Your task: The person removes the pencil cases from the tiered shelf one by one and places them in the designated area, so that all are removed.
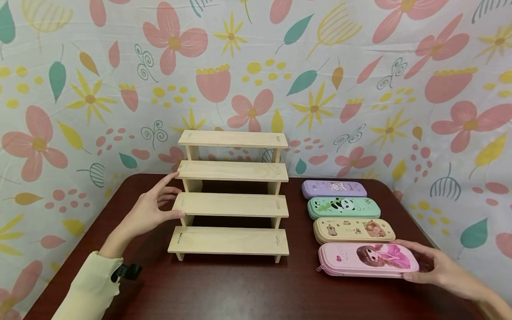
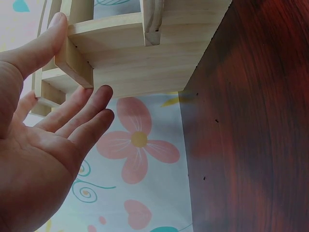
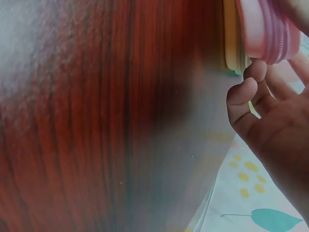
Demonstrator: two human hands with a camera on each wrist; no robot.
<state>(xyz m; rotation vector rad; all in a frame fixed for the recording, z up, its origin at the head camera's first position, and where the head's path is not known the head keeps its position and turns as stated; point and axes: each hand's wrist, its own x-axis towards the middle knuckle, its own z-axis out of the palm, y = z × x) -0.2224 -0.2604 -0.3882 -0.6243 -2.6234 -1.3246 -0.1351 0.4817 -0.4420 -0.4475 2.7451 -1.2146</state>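
Observation:
A pale wooden four-step display stand [image 1: 234, 204] is on the dark table, left of a column of zippered pencil cases. My left hand [image 1: 149, 213] is at the stand's left side, thumb and middle finger gripping the end of the second-lowest step. Its index fingertip touches the step above. In the left wrist view, the thumb and fingers of the left hand [image 2: 43, 145] bracket the plank end. At the right, my right hand [image 1: 438, 269] pinches the right end of the pink pencil case [image 1: 340, 258], which shows a long-haired doll figure; the thumb lies along its front edge.
Behind the pink case lie a yellow pencil case [image 1: 348, 227], a green panda pencil case [image 1: 362, 214] and a purple pencil case [image 1: 320, 190]. A flower-patterned cloth [image 1: 256, 58] hangs behind the dark red-brown table [image 1: 224, 291]. A black band circles the left wrist.

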